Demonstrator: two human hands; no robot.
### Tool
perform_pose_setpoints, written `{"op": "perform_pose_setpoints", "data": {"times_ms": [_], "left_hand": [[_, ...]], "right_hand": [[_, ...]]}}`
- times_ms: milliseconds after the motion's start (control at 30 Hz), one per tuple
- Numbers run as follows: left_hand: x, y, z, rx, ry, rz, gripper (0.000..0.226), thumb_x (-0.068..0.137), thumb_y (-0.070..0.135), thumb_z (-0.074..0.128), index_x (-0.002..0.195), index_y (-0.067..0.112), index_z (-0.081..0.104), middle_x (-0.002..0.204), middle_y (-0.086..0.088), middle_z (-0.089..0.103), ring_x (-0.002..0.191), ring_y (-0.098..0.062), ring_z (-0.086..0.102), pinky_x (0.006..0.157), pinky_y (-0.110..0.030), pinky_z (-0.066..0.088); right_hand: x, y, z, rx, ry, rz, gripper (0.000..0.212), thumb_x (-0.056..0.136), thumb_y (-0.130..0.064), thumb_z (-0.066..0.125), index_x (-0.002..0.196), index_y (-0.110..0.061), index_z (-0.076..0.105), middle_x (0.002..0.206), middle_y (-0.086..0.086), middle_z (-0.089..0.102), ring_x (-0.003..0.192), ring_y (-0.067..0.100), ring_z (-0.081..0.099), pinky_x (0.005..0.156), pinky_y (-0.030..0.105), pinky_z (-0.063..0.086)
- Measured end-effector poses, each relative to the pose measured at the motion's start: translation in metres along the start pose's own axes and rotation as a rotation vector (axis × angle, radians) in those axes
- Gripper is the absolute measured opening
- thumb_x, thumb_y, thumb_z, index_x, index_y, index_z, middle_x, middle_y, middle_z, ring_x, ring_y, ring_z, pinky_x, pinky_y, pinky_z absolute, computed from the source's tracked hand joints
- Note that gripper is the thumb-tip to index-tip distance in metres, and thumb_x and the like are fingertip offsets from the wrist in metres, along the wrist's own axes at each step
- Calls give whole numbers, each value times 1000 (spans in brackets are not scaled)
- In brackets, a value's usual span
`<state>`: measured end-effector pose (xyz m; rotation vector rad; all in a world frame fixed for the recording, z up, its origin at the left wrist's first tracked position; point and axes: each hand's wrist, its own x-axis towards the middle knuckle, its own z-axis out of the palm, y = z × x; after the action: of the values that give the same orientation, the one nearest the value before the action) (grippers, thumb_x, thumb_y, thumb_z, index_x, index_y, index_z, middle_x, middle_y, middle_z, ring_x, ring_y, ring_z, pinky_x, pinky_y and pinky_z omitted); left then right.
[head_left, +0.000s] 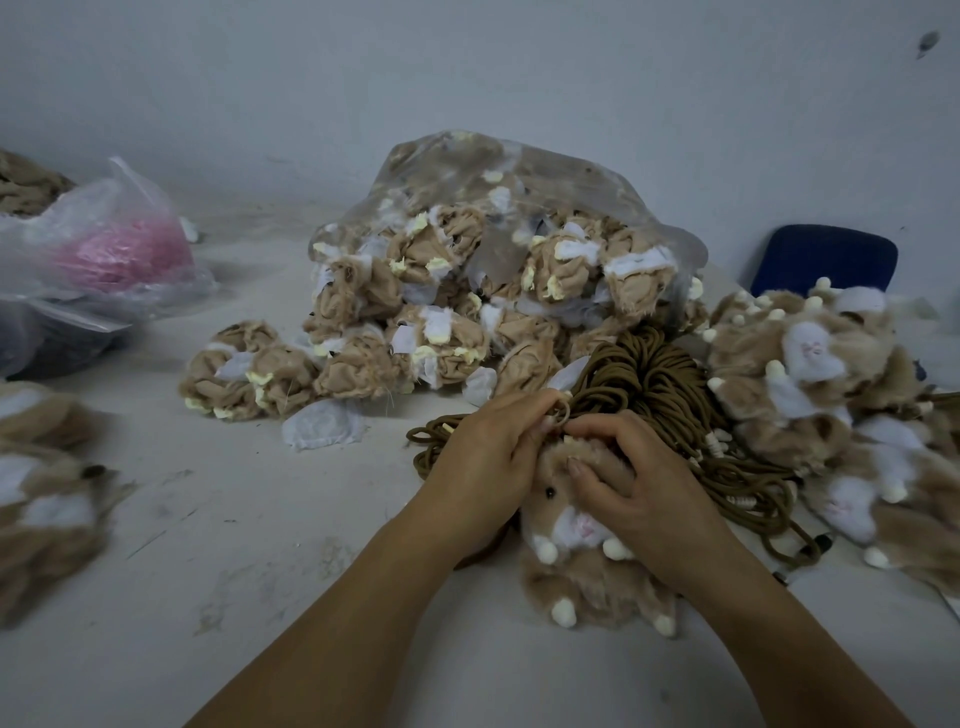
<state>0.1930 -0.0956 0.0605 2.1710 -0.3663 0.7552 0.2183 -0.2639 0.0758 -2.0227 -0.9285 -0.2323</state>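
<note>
Nearest cam: two bare forearms, cut off at bottom edge, reaching up-frame over the table (249, 545). L hand (483, 457) w/ fingers curled, pinching a small tan loop (562, 415) at the far end of the plush toy (582, 551); fingertips mostly hidden behind own knuckles, so exact pinch hard to make out. R hand (641, 483) clamped on the toy's head: thumb pressed flat on the fur, fingers curled over the top, covering one eye and most of the crown. Loop fixed to toy or loose: cannot tell, join hidden under fingers. Toy on the table just right of centre, face up, long axis running near-to-far, head away from cam toward the brown cord bundle (654, 374), feet toward cam; one flank hidden by L wrist. Behind: clear bag (571, 176) of inside-out skins, contents blurred by plastic; loose skins (249, 369) spilled at its left. Right: heap of finished toys (831, 374), cut off by frame edge, part-hiding a blue chair (826, 254). Left edge: fur pile (41, 493), blurred, cropped; pink stuff in a thin bag (119, 249).
</note>
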Motion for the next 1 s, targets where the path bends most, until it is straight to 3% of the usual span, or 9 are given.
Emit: {"op": "perform_pose_setpoints", "data": {"times_ms": [233,567,733,833,900,1000], "left_hand": [[1,1,0,9,6,-14,22,101,14,46,106,5,65,95,-4,65,89,-10,55,76,-24,42],[0,4,-1,18,12,-22,24,101,11,48,116,8,66,100,0,66,92,-4,54,79,-16,42],[0,5,-2,21,-2,-35,24,102,9,48,115,6,66,100,-3,67,92,-7,54,78,-16,42],[0,8,-3,3,-27,-67,25,103,10,47,119,9,66,103,5,64,97,-6,56,83,-15,43],[0,10,-1,-31,-19,-105,29,102,10,48,126,10,64,107,10,62,102,0,55,87,-9,41],[-2,11,2,-120,7,-198,32,101,12,50,132,13,61,104,24,55,97,27,47,84,4,32]], "right_hand": [[0,0,1,10,9,9,25,86,-10,63,103,-28,56,99,-16,55,97,-6,53,79,2,37],[1,2,2,-56,35,-26,19,87,-6,64,98,-21,60,95,-12,56,92,-6,53,78,2,36],[0,5,2,-69,53,-54,21,87,-6,64,96,-24,58,94,-13,55,91,-7,53,78,2,36],[1,5,3,-72,67,-89,22,89,-8,63,99,-27,58,96,-14,55,92,-7,53,79,2,36],[2,5,4,-76,74,-105,22,89,-14,60,100,-33,56,97,-16,55,93,-8,53,79,2,36],[2,5,5,-91,91,-129,23,87,-17,57,101,-34,54,97,-18,53,93,-10,52,79,1,35]]}}
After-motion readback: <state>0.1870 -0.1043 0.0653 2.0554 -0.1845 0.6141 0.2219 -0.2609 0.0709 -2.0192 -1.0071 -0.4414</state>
